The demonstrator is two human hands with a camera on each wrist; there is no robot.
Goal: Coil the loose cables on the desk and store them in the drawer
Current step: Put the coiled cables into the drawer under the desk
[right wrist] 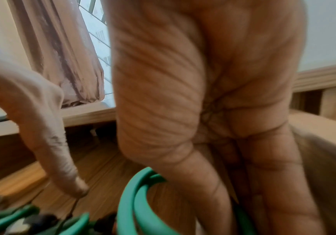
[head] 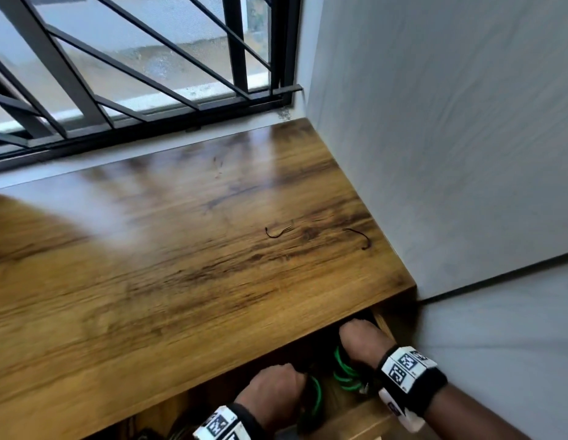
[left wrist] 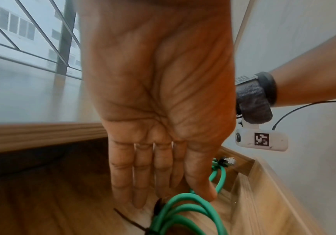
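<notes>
The drawer (head: 383, 326) stands pulled out under the desk's front right corner, and both hands reach into it. A coiled green cable (head: 343, 370) lies between them, bound with a black tie (left wrist: 157, 208). Its clear plug (left wrist: 229, 160) points at the drawer's far corner. My left hand (head: 273, 385) has straight fingers; in the left wrist view the fingertips of that left hand (left wrist: 163, 182) touch the green cable (left wrist: 175, 213). My right hand (head: 362, 341) has its fingers hidden under the desk edge. In the right wrist view the right hand (right wrist: 233, 206) holds the green cable (right wrist: 135, 198) loops between thumb and fingers.
Two short dark twist ties (head: 278, 231) (head: 359, 238) lie on the wooden desk top (head: 181, 265) near the right wall. A barred window runs along the back edge. More cables show dimly in the drawer's left part (head: 178, 433).
</notes>
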